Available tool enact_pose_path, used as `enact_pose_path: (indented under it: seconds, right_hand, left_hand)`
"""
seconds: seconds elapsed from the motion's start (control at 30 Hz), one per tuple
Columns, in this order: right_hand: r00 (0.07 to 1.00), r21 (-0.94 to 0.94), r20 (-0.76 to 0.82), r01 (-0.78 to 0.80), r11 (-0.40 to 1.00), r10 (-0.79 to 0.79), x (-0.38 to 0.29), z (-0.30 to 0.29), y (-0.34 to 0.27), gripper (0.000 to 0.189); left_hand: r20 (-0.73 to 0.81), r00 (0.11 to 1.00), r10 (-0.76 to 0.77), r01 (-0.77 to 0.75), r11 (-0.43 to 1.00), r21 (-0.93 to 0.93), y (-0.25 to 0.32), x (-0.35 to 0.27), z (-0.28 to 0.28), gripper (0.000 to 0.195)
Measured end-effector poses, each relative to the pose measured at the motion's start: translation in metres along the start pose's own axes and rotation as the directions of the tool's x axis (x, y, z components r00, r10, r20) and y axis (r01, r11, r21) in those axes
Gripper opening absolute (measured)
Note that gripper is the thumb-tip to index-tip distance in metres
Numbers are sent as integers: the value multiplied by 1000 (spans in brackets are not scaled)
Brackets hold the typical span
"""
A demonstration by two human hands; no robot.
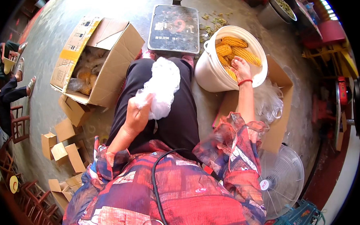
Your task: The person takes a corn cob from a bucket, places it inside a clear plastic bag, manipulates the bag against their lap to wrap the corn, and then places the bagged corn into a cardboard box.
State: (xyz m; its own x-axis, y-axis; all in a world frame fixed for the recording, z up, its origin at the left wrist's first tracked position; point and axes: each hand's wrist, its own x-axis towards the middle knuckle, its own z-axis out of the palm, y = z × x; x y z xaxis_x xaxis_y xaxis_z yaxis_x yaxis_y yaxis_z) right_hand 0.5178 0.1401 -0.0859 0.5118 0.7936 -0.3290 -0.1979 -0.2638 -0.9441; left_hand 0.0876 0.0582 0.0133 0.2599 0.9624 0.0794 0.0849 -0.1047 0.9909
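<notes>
My left hand grips a bunched clear plastic bag above my lap. At the right, my right hand is inside the mouth of a white plastic bucket. Several yellow corn cobs lie in this bucket. The fingers of my right hand are loosely curled beside the cobs, with none plainly held; whether the fingertips touch one is hard to see. To the left stands an opened cardboard box with bagged corn cobs inside.
Beyond my knees sits a platform scale, with plant scraps on the floor beside it. Clear plastic bags lie in a cardboard box at my right, near a fan. Small cartons are at left; seated people are farther off.
</notes>
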Motion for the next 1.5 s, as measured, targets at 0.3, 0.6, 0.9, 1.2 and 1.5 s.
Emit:
enact_pose_path:
  seconds: [0.3,0.6,0.9,1.2,1.5]
  right_hand:
    - [959,-330,-254,-210,920,128,121,5,55,61]
    - [981,-451,-176,-2,893,-86,122,29,51,77]
    - [919,-676,-120,200,710,-374,123,45,44,72]
    - [836,123,-221,535,836,-503,16,37,-71,26]
    - [754,911,335,-106,399,-565,-135,81,-133,52]
  left_hand:
    - [152,985,86,-99,992,80,3,2,-2,25]
    - [162,968,190,-210,971,114,-2,6,5,13]
    - [192,961,201,-241,947,215,0,6,4,15]
    - [137,951,277,-308,888,340,-3,-1,9,25]
    - [148,919,364,-385,758,526,-1,-4,15,41]
